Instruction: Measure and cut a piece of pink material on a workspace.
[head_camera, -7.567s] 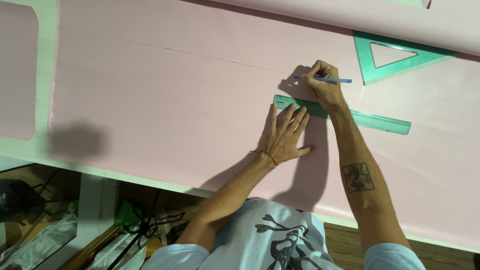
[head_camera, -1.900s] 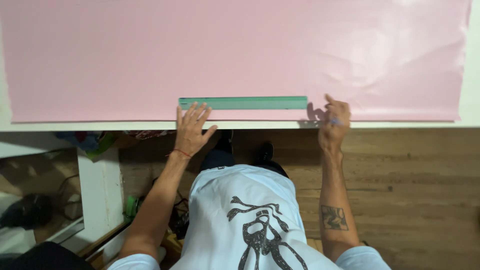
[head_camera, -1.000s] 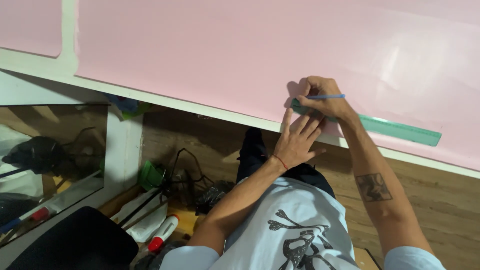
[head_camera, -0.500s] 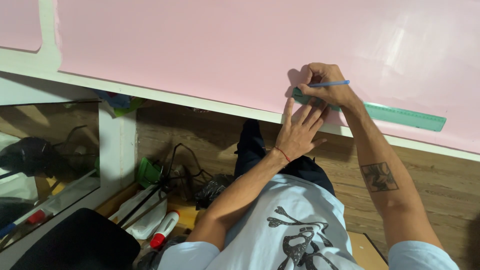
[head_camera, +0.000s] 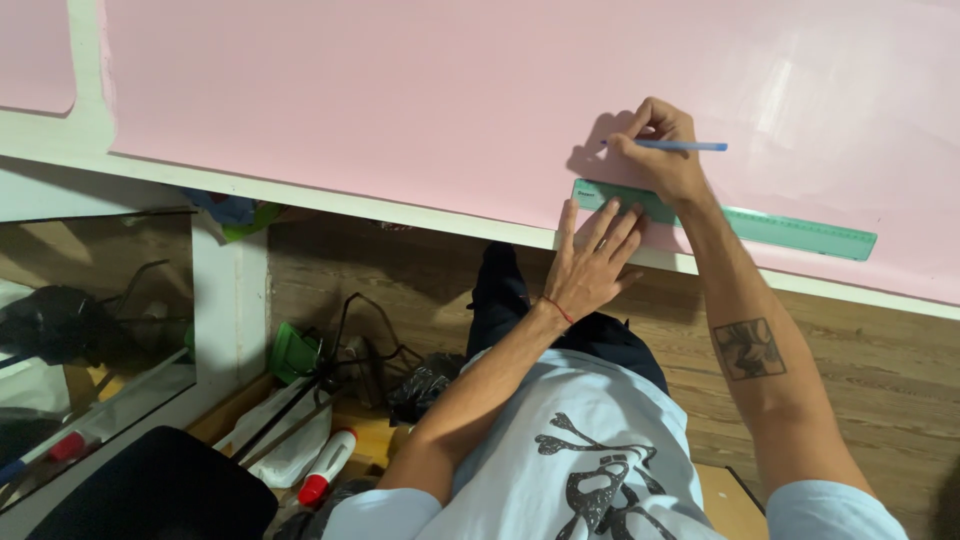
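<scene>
Pink sheet (head_camera: 400, 90): paper-like, smooth, matt on the left, with a soft sheen toward the upper right. Green ruler (head_camera: 790, 228): translucent plastic, smooth, slightly glossy. Blue pen (head_camera: 680, 146): thin, smooth plastic by the look of it. Worktop (head_camera: 300, 195): white, painted-looking edge, matt. Floor (head_camera: 880, 340): wood planks, visible grain, low sheen. Shirt (head_camera: 600, 450): light cloth, soft and matt, with a dark print. Bottle (head_camera: 325, 468) down below: white plastic, red cap, faintly glossy.

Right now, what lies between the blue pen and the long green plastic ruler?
In the head view, only the right hand holding the blue pen and bare pink sheet above the green ruler.
</scene>
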